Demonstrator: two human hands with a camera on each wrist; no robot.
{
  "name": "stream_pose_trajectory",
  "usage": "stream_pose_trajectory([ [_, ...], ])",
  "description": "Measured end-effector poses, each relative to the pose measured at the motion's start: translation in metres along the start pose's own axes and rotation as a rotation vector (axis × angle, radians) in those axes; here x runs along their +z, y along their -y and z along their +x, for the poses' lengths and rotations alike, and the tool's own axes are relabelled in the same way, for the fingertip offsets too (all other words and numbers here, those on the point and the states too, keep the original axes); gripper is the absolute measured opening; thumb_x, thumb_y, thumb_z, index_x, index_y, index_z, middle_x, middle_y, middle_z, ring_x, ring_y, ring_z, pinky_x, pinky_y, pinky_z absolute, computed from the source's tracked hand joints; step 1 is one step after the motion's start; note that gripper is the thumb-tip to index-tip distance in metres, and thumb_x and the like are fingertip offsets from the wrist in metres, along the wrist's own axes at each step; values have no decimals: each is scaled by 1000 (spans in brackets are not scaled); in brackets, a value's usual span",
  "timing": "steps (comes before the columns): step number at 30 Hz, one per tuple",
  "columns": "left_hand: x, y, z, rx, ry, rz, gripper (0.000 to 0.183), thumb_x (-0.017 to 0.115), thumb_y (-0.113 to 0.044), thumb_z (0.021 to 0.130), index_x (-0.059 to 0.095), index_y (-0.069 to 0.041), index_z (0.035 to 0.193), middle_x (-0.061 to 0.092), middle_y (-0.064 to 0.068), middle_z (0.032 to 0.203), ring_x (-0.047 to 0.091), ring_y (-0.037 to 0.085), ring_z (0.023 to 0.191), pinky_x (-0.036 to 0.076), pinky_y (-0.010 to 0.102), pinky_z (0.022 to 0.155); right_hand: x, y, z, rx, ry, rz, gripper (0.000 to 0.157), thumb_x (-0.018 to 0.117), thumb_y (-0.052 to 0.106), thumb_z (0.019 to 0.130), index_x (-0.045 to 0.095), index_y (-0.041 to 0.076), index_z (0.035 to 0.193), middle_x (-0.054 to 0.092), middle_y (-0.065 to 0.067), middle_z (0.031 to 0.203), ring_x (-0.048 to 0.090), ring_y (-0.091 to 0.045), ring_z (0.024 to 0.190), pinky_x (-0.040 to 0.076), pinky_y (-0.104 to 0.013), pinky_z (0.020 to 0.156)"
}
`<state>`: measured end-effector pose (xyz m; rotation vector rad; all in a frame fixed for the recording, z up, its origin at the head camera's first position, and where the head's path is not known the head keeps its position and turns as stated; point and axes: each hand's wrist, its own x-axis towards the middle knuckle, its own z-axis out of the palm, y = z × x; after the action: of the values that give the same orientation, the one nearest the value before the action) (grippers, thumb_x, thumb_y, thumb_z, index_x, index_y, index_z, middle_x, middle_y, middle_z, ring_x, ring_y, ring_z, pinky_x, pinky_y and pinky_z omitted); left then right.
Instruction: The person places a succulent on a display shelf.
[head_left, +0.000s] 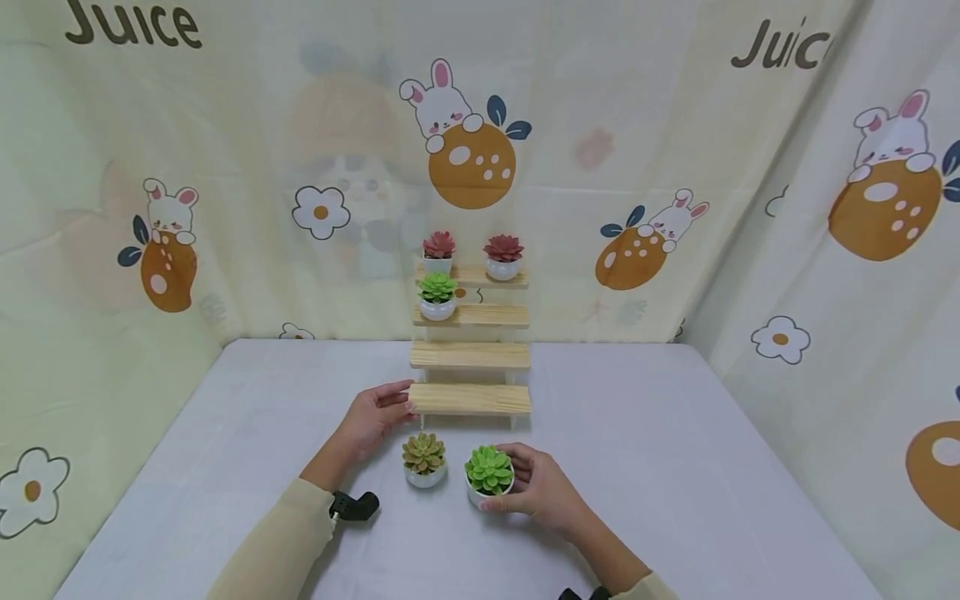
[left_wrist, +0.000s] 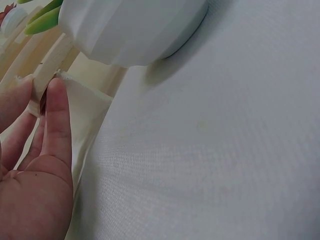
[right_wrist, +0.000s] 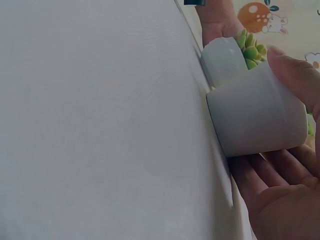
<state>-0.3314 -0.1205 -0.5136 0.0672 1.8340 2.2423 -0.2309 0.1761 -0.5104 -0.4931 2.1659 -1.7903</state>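
My left hand (head_left: 372, 419) pinches the left end of the lowest board of a wooden tiered shelf (head_left: 470, 400). In the left wrist view, the thumb and fingertips grip that board's end (left_wrist: 46, 75). At the front, my right hand (head_left: 543, 490) holds a bright green potted succulent (head_left: 489, 472), thumb and fingers on either side of its white pot (right_wrist: 260, 112). The pot's base is at the white cloth in the right wrist view. Between the hands stands an olive-green potted succulent (head_left: 424, 457) in a small white pot, in front of the shelf.
Two red potted succulents (head_left: 438, 250) stand on the top board, one at each side. Another green one (head_left: 437, 295) is at the left of the second board. A white cloth covers the table (head_left: 622, 433). Printed curtains (head_left: 562, 167) hang behind and at the sides.
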Motion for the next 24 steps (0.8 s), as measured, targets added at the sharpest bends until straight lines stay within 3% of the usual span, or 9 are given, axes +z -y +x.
stream_pose_trajectory([
  [17, -1, 4, 3, 17, 17, 14, 47, 61, 0, 88, 50, -3, 134, 58, 19, 122, 65, 21, 99, 56, 34, 89, -10, 8, 16, -31, -33, -17, 70, 87, 17, 63, 56, 14, 126, 61, -6, 124, 60, -20, 112, 54, -24, 89],
  [24, -1, 2, 1, 18, 0, 20, 46, 61, 0, 88, 51, -4, 132, 59, 19, 120, 65, 20, 98, 57, 33, 88, -15, 17, 26, -94, -40, 7, 69, 85, 18, 67, 54, 14, 128, 58, -8, 127, 60, -21, 112, 54, -27, 91],
])
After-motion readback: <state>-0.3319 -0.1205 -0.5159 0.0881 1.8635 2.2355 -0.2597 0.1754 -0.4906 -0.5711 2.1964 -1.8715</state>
